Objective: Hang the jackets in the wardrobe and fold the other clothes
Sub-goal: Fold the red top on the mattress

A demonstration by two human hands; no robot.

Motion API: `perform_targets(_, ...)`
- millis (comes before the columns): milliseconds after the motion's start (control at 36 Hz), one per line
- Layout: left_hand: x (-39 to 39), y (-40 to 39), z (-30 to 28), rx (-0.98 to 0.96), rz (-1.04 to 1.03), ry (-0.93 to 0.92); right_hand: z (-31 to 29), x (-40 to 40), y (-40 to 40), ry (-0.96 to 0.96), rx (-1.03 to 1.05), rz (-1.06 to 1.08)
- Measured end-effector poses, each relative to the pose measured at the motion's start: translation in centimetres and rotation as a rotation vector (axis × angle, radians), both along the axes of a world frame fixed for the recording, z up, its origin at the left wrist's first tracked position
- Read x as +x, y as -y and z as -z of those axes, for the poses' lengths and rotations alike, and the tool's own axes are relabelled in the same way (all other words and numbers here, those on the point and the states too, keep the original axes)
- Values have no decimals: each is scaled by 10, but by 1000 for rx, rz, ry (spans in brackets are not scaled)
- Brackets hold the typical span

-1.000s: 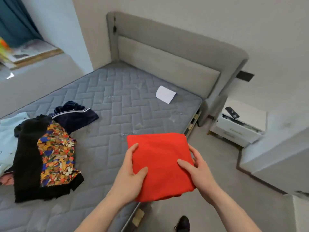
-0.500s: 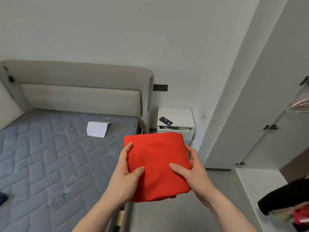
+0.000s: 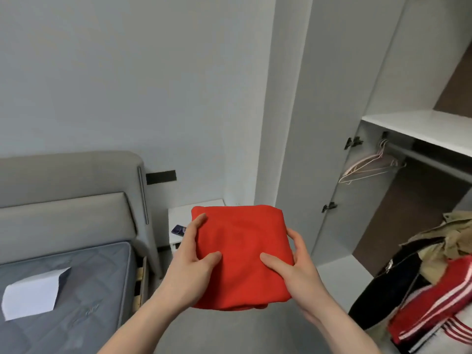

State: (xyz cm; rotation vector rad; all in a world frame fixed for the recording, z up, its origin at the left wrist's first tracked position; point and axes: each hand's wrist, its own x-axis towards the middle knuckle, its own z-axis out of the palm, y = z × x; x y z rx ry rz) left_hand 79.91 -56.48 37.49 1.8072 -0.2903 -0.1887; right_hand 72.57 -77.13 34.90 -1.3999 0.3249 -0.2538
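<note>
1. Bedroom walls, pale and bare, back a scene where both hands carry one folded red garment [image 3: 242, 256] in the air at chest height, over the floor between the bed [image 3: 63, 290] and the wardrobe [image 3: 383, 175].
2. Left hand [image 3: 190, 261] grips the garment's left edge, thumb pressed on top, fingers curled along the side and underneath.
3. Right hand [image 3: 293, 267] grips the right edge the same way, thumb on top, fingers wrapped round the side.
4. Behind the garment stands a white nightstand [image 3: 181, 213]; a white paper [image 3: 30, 295] lies on the mattress.
5. Empty hangers [image 3: 370, 167] hang on the wardrobe's rail, its door open; a pile of clothes [image 3: 434, 284] sits at lower right.
6. Folding of this piece looks finished; the step in hand is carrying it to be put away.
7. Next comes setting it down flat, probably on a wardrobe shelf, without letting the folds slip.
</note>
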Motion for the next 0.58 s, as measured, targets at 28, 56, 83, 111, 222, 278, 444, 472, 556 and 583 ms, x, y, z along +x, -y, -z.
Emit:
perform_targets(28,14,7,-4,-7,24,6,-4,9,5,11,-4,23)
perform_targets(56,28,14,-8,-13,48,14,-8,18,10,22,-7,47)
perform_targets(83,41,21,-13,-16,70,27,-12,27,14,33,-9,70)
perform_targets(111,55,28,-17,-20,96,41,-17,35,19,46,-12,93)
perform_targets(222,104,60,-32,-44,212,88,-36,61,39,97,-29,194)
perform_targets(278,124,80,-39,-58,289,107,-44,69,51,119,-48,256)
perform_targets(444,164,153,-61,-101,514,116,-69,71,98,147,-112,478)
perform_targets(472,168,168,-65,-106,553,121,-73,70,107,146,-121,515)
perform_targets(556,179,210,-76,-122,655,119,-84,68,137,156,-146,613)
perform_targets(583,181,225,-80,-124,683,123,-87,67,148,162,-154,644)
